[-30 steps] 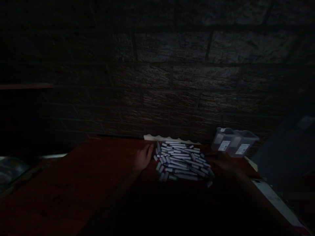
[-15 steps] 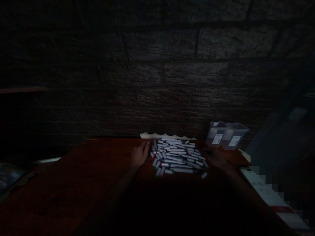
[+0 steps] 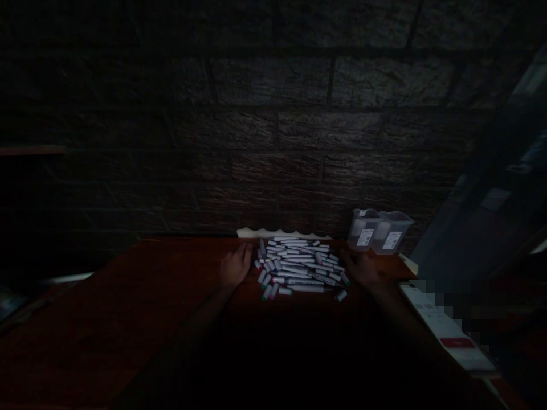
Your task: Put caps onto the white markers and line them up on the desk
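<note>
Our left hand (image 3: 234, 266) and right hand (image 3: 362, 269) flank the marker pile (image 3: 299, 265), fingers holding nothing visible, spread unclear.

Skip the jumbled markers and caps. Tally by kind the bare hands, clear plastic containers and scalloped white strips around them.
Bare hands: 2 (left hand, right hand)
Clear plastic containers: 2
Scalloped white strip: 1
Total: 5
</note>
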`<act>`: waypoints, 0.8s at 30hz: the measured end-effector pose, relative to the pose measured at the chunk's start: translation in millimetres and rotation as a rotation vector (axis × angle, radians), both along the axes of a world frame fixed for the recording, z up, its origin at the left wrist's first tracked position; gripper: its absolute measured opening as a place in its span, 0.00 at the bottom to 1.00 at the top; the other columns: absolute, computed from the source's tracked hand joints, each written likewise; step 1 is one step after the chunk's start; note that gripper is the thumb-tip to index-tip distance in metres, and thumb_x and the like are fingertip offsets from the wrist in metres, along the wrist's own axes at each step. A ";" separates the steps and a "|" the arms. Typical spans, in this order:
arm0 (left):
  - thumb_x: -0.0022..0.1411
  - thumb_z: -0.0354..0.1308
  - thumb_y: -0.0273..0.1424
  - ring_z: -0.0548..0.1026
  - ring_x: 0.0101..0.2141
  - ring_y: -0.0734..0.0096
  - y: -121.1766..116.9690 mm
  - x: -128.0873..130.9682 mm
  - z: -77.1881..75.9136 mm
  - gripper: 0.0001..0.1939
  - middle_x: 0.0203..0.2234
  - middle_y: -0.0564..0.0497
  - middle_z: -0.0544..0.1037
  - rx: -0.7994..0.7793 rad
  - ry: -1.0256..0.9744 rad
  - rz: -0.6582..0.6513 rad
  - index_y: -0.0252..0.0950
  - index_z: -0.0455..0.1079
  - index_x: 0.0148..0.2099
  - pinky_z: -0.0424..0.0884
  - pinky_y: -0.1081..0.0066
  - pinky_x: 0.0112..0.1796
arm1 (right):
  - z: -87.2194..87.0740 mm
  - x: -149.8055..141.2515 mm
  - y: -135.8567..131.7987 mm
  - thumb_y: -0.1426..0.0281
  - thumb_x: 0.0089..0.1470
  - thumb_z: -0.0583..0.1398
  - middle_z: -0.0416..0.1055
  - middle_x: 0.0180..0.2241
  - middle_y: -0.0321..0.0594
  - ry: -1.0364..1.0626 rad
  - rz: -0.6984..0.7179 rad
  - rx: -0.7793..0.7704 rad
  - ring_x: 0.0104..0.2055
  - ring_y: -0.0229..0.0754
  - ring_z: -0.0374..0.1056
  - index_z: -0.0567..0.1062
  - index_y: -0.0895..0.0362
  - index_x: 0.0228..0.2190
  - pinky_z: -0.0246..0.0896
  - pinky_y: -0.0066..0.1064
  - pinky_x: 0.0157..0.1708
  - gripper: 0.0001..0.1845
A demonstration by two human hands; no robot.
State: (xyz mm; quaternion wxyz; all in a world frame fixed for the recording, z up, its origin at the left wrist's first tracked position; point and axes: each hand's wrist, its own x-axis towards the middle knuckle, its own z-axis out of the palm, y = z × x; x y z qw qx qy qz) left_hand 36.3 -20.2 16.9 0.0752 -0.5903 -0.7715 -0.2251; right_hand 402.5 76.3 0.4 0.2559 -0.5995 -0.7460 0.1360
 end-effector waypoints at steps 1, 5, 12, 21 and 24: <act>0.71 0.34 0.42 0.79 0.36 0.57 1.3 -0.5 -0.1 0.25 0.37 0.43 0.81 0.000 0.011 0.003 0.39 0.70 0.51 0.66 0.68 0.35 | 1.0 0.0 0.9 0.55 0.62 0.49 0.79 0.30 0.45 -0.009 -0.010 0.001 0.33 0.45 0.75 0.78 0.55 0.28 0.62 0.30 0.29 0.25; 0.71 0.35 0.44 0.79 0.36 0.56 7.3 -3.0 -0.1 0.26 0.38 0.43 0.81 -0.004 0.041 0.003 0.39 0.71 0.52 0.67 0.67 0.36 | 6.9 0.6 4.1 0.56 0.63 0.49 0.79 0.31 0.49 -0.047 -0.020 -0.028 0.34 0.49 0.75 0.79 0.56 0.30 0.62 0.32 0.31 0.25; 0.71 0.33 0.46 0.76 0.37 0.62 18.7 -3.6 -8.4 0.30 0.42 0.42 0.80 0.026 0.036 -0.148 0.34 0.71 0.53 0.68 0.66 0.39 | 8.1 8.2 10.9 0.49 0.63 0.47 0.77 0.33 0.47 -0.118 -0.012 -0.112 0.38 0.48 0.73 0.78 0.59 0.33 0.61 0.34 0.36 0.30; 0.72 0.32 0.47 0.72 0.39 0.73 12.7 8.6 -3.5 0.32 0.42 0.48 0.78 0.115 0.027 -0.358 0.31 0.70 0.50 0.67 0.70 0.45 | 8.7 8.3 12.4 0.54 0.62 0.52 0.75 0.28 0.39 -0.169 0.091 -0.036 0.30 0.39 0.69 0.80 0.58 0.32 0.58 0.29 0.31 0.24; 0.71 0.34 0.47 0.73 0.39 0.72 7.8 17.0 -0.5 0.29 0.41 0.49 0.79 0.144 0.025 -0.397 0.32 0.71 0.47 0.67 0.70 0.45 | 11.2 6.8 10.1 0.53 0.61 0.54 0.76 0.30 0.39 -0.143 0.102 -0.047 0.32 0.41 0.71 0.80 0.57 0.35 0.59 0.30 0.32 0.23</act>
